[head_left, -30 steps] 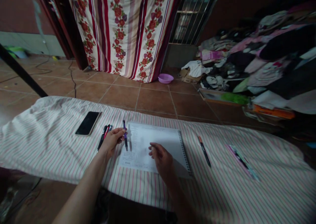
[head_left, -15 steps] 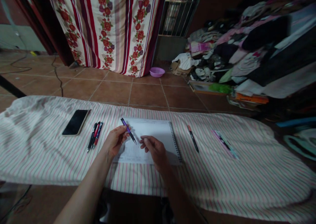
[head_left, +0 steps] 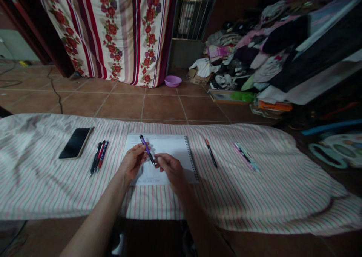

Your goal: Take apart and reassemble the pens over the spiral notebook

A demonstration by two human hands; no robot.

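A purple ballpoint pen (head_left: 148, 150) is pinched in my left hand (head_left: 133, 162), tilted with its dark tip pointing down and to the right. My right hand (head_left: 171, 168) has its thumb and fingers closed at the tip end of that pen. Both hands are over a spiral notebook (head_left: 175, 143), opened to a pale page with faint marks that I cannot read. Its wire binding runs along the right side, and my hands cover part of the page.
A striped cloth (head_left: 271, 196) covers the table. Left of the notebook lie a phone (head_left: 75, 143) and several pens (head_left: 98, 158). To its right are an orange-and-black pen (head_left: 210, 153) and a group of pastel pens (head_left: 246, 157). A pink basin (head_left: 172, 81) stands on the floor beyond.
My right hand has moved left to the pen's tip, and its fingers have closed there. My left hand still grips the pen. The camera view has turned slightly right.
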